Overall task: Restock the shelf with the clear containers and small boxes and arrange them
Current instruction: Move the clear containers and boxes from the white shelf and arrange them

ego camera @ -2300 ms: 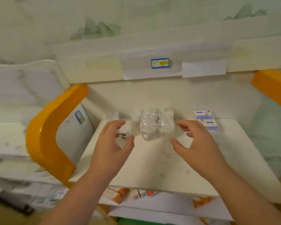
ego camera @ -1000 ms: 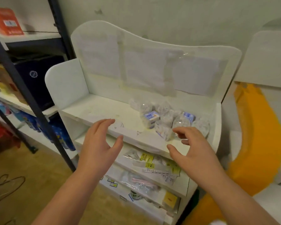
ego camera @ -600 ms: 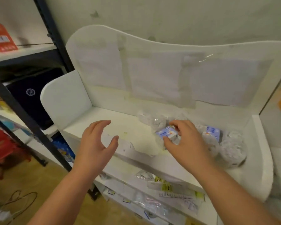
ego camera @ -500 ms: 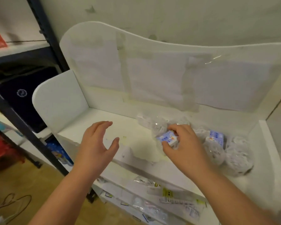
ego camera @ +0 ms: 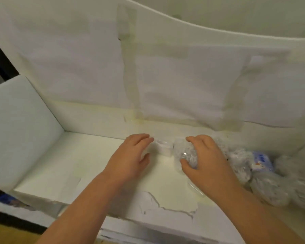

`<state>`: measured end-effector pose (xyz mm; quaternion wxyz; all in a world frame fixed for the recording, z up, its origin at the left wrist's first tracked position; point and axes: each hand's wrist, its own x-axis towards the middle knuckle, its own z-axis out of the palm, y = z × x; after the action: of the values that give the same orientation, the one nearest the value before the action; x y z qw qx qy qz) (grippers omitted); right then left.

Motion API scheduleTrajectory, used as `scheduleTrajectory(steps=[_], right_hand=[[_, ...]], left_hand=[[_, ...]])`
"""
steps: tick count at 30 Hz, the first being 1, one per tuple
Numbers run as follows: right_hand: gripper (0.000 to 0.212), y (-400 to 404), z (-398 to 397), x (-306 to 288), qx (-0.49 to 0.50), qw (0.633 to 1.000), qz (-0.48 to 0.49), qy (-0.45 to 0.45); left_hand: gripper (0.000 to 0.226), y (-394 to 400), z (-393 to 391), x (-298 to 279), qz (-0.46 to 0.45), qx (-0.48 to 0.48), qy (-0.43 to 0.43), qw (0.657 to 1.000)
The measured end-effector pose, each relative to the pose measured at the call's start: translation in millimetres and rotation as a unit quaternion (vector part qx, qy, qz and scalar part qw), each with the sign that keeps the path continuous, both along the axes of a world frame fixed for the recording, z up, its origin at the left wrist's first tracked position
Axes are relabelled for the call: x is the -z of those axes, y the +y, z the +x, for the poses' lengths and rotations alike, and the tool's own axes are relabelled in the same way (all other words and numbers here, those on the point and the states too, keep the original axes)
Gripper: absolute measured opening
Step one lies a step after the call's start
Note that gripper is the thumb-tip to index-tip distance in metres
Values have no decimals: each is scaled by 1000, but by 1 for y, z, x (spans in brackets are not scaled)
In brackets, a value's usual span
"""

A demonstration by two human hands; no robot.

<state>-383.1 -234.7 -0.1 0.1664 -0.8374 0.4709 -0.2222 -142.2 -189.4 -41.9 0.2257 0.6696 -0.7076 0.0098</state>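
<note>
A white shelf [ego camera: 88,166] holds a pile of clear containers [ego camera: 268,187] at its right, with a small blue and white box [ego camera: 261,160] lying among them. My right hand [ego camera: 206,159] is closed over one clear container [ego camera: 185,155] at the left end of the pile. A small clear box [ego camera: 163,147] lies flat just left of that. My left hand [ego camera: 130,157] hovers open beside the small clear box, fingertips close to it, holding nothing.
A tall white back panel [ego camera: 165,76] with taped paper rises behind the shelf, and a white side wall [ego camera: 16,124] closes its left end. The shelf's front lip [ego camera: 165,217] is cracked and chipped. Dark shelving shows at the far left.
The view has moved closer to the shelf. My right hand has left the blue and white box and now grips a clear container. My left hand has reached forward to the small clear box.
</note>
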Motion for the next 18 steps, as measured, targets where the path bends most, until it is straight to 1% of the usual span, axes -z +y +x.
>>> scheduleTrajectory(steps=[2, 3, 5, 8, 10, 13, 16, 18], right_hand=[[55, -2, 7, 3, 15, 1000, -9, 20], [57, -3, 9, 5, 19, 999, -12, 28], [61, -4, 12, 5, 24, 999, -8, 42], [65, -5, 15, 4, 31, 998, 5, 60], [66, -4, 16, 3, 40, 996, 8, 76], [67, -1, 18, 2, 50, 995, 17, 90], [72, -1, 17, 4, 65, 993, 20, 101], [72, 0, 18, 7, 76, 992, 17, 102]], left_hand=[[53, -17, 4, 8, -8, 72, -46, 996], [52, -24, 5, 10, -14, 92, -54, 994], [49, -34, 7, 13, -25, 97, -44, 994], [46, -42, 10, 15, -5, 93, -34, 995], [44, -45, 12, 15, 31, 95, -9, 995], [42, -49, 17, 15, 84, 99, 54, 990], [39, -50, 19, 16, 97, 104, 109, 984], [37, -49, 19, 16, 99, 105, 130, 981]])
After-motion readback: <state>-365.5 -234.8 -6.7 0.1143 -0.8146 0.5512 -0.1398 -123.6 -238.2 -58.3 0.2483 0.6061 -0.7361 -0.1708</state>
